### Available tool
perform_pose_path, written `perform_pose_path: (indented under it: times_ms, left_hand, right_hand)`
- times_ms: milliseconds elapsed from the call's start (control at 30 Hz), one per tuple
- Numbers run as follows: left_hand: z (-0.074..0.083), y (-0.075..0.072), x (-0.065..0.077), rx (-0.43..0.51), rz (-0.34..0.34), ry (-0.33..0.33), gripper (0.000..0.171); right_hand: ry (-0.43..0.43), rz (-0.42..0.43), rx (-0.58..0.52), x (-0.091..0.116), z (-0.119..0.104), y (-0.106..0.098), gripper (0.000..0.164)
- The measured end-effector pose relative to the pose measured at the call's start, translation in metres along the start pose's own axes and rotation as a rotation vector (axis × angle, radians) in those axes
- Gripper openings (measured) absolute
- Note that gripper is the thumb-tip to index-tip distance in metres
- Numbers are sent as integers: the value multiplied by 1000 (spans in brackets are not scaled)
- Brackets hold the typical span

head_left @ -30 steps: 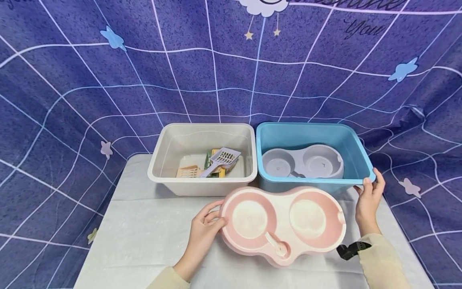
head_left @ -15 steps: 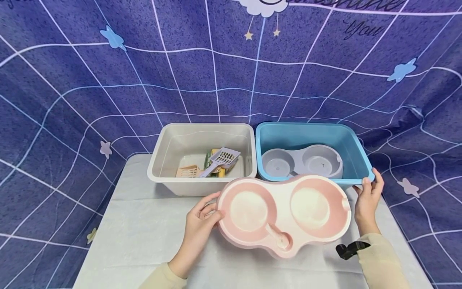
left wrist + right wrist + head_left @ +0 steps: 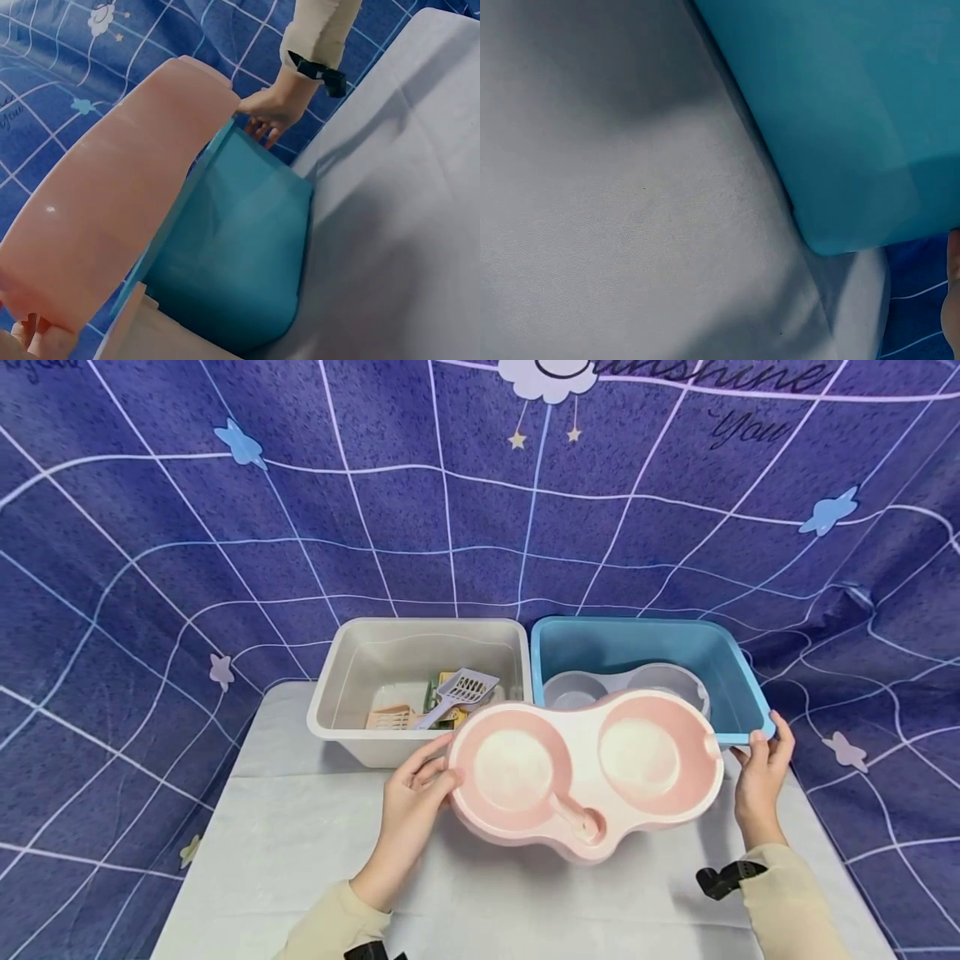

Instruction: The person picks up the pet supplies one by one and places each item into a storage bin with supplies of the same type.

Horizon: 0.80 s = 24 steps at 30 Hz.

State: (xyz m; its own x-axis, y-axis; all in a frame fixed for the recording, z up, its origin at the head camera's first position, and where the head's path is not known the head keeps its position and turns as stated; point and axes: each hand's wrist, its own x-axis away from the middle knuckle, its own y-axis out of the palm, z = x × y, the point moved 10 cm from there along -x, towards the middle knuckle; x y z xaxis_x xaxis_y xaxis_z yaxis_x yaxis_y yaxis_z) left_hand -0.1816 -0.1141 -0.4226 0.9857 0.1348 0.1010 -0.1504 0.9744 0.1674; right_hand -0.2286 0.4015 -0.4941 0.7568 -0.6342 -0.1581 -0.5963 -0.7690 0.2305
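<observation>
My left hand point(image 3: 416, 797) grips the left end of a pink double pet bowl point(image 3: 588, 739), thumb on its rim. The bowl is raised and tilted toward the head camera, overlapping the front of a blue bin point(image 3: 738, 685). A small scoop-shaped spoon point(image 3: 577, 817) sits in the recess between its two hollows. With fingers curled over the rim, my right hand point(image 3: 763, 781) holds the bin's front right corner. Inside that bin lies a grey-lilac double bowl point(image 3: 573, 687), partly hidden. The left wrist view shows the pink bowl's side point(image 3: 127, 165) above the bin's wall point(image 3: 240, 225).
Left of the blue bin, close beside it, stands a beige bin point(image 3: 420, 735). It contains a lilac litter scoop point(image 3: 468, 685), a peach scoop point(image 3: 390, 718) and yellow-green items. A white cloth point(image 3: 300, 843) covers the table; a patterned blue curtain point(image 3: 480, 510) hangs behind.
The pink double bowl, held by my left hand, has risen and moved away toward the blue bin, now covering part of the grey-lilac bowl. My right hand has stayed at the bin's corner.
</observation>
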Motion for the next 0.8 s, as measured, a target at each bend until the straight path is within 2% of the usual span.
perform_pose_path:
  times_ms: [133, 367, 533, 800]
  left_hand:
    - [4, 2, -6, -3, 12, 2, 50]
    - [16, 11, -17, 25, -10, 13, 49]
    - [23, 16, -26, 14, -19, 25, 49]
    - [34, 24, -39, -16, -19, 73, 46]
  right_hand:
    - [-3, 0, -6, 1, 0, 0, 43]
    - [-22, -19, -39, 1, -1, 2, 43]
    - [-27, -15, -20, 1, -1, 2, 43]
    - [-32, 0, -29, 2, -3, 1, 42]
